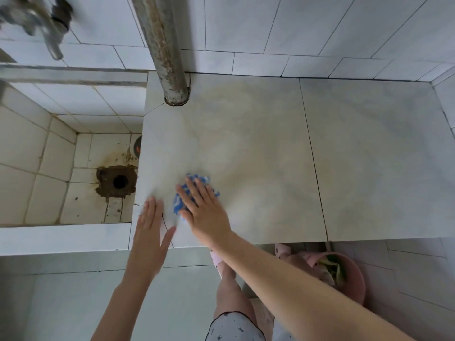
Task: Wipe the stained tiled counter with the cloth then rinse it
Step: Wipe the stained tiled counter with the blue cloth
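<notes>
Now the right hand (205, 211) presses flat, fingers spread, on the blue cloth (194, 193) at the counter's (270, 148) seven o'clock corner; the left hand (151, 228) rests open beside it. Sweep firmly toward the yellowish stains at twelve o'clock.

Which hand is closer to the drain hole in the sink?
The left hand. It lies flat at the counter's left edge, just right of the drain hole. The right hand presses the cloth farther right.
</notes>
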`<action>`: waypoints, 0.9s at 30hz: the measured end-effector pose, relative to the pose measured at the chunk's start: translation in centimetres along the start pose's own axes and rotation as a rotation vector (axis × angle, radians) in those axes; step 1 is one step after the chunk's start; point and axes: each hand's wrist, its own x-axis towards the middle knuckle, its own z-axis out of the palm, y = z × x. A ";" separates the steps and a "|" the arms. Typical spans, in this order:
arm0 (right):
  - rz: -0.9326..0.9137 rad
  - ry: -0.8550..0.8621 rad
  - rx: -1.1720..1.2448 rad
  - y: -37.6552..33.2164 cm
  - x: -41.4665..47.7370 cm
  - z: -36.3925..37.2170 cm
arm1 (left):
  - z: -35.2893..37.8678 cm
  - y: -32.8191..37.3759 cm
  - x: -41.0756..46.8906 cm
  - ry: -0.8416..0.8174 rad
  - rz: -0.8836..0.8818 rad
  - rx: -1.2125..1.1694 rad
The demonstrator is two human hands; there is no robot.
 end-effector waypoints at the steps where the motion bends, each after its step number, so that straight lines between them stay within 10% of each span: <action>1: -0.030 0.014 -0.006 0.4 0.8 -0.5 | 0.0 0.0 0.0 -0.003 0.001 0.012; 10: 0.286 -0.063 -0.375 17.8 1.2 -6.3 | -0.1 0.5 -0.4 0.007 -0.008 0.067; 16: 0.480 0.029 -0.222 13.5 -1.7 -4.9 | 0.2 0.8 -0.6 0.005 -0.026 0.094; 22: 0.039 -0.021 -0.040 1.2 -0.9 -1.0 | 0.4 0.8 -0.6 -0.003 -0.072 0.153; 27: -0.193 -0.068 -0.123 4.3 3.2 -1.7 | 0.3 0.9 -0.6 0.010 -0.075 0.142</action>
